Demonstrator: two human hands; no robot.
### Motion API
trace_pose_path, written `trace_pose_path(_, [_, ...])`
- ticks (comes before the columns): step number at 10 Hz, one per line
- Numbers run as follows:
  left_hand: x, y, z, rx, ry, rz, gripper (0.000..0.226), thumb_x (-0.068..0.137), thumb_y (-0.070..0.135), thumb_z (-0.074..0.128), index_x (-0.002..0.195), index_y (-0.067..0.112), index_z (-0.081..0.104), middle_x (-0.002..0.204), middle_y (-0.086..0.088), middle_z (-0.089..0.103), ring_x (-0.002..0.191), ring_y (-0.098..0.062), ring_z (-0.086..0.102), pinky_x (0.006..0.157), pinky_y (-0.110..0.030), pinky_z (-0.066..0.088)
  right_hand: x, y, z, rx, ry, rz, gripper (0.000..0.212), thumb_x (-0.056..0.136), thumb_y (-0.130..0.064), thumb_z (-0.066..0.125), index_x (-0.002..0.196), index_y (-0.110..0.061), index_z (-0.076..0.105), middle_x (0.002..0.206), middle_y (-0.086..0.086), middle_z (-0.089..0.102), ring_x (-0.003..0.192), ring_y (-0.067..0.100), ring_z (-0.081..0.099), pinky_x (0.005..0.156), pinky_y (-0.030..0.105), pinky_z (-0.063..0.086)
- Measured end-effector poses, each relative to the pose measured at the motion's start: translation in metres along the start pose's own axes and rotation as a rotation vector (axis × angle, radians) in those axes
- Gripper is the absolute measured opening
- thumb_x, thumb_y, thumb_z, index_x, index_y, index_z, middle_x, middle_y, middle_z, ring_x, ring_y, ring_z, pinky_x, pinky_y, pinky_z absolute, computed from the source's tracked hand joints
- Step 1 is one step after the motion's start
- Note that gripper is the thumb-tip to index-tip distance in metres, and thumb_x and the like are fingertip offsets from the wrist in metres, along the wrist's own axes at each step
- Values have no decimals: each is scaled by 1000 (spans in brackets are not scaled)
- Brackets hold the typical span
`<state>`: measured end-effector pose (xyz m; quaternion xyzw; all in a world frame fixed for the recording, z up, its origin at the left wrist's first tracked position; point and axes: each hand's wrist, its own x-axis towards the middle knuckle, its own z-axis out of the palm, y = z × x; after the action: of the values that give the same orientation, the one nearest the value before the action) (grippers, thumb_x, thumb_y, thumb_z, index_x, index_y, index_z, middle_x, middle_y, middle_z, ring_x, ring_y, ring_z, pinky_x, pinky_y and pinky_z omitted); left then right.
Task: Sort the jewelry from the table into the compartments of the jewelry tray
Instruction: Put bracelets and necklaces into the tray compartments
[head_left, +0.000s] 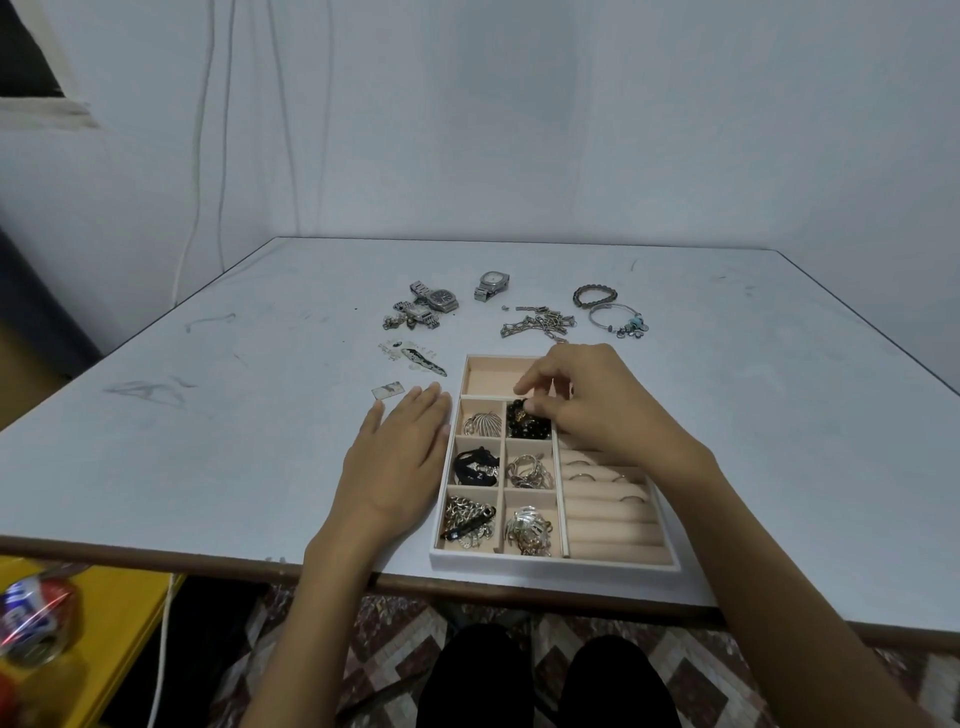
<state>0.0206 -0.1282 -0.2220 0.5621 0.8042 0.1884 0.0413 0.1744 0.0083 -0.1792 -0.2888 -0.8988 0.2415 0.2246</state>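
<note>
Jewelry tray (550, 564) sits at six o'clock on the table (208, 415), long axis running six to twelve. Its far right square compartment holds black beads (524, 423), pinched by the right hand (597, 400). At the tray's nine o'clock side the left hand (400, 457) rests flat, fingers straight.

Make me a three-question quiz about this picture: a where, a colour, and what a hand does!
1. Where are the watches?
A. on the floor
B. on the table, beyond the tray
C. on a chair
2. What colour are the beads that the right hand pinches?
A. black
B. red
C. white
3. How is the left hand?
A. a fist
B. flat and open
C. holding a ring
Answers: 1 B: they lie past the tray's far end. 2 A: dark against the pale tray. 3 B: fingers straight on the table.
</note>
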Motion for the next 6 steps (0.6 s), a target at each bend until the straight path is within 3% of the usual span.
trace_pose_path(1, [0,0,0,-4,2,-1,48,104,31,20,151,25,19,159,11,13,146,-3,6,119,-30,-3,-1,-1,0,-19,13,-16,7,80,-11,72,81,-19,71,67,-14,57,61,3,50,59,22,40])
trace_pose_path(4, [0,-1,0,3,7,6,47,104,31,20,151,25,19,159,11,14,146,-4,6,119,-31,-2,-1,0,0,-54,-1,-33,12,83,-25,70,81,-16,77,72,-12,52,63,1,45,62,24,37])
trace_pose_path(6, [1,-2,2,22,4,10,47,104,31,19,151,26,18,159,11,13,146,-3,5,119,-30,-3,-2,1,-1,-164,-60,-9,8,81,-35,70,86,-34,76,82,-13,66,68,1,53,62,22,38])
